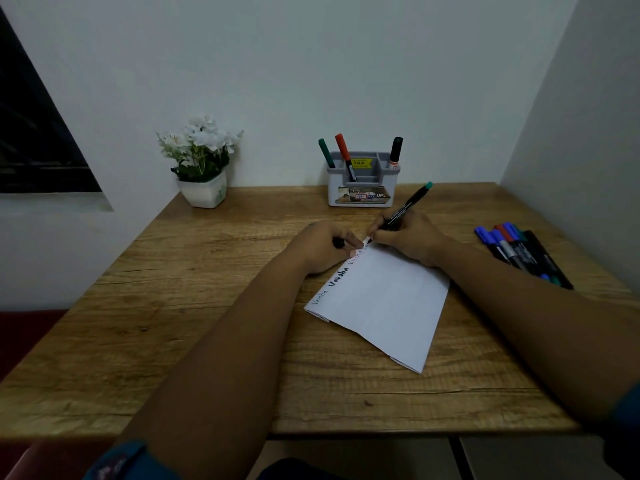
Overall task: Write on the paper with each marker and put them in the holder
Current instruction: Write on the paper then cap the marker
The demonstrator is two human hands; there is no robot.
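Right hand (408, 237) pinching a light, stiff marker (403, 211) low near its tip, writing at the far corner of the paper (384, 303). Left hand (325, 244) curled round a small dark cap, probably, pinning that thin, slide-prone sheet to the surface (214, 306). Three markers standing in the holder (362, 183); spare markers (519, 251) lying at right.

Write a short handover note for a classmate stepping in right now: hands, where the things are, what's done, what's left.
Right hand grips a teal-ended marker, tip on the paper. Left hand steadies the paper's far corner and holds a small dark thing, probably the cap.
Three markers stand in the holder; words already run along the paper's left edge.
Left: finish this word, put the marker in the holder, then work through the loose markers at the right.
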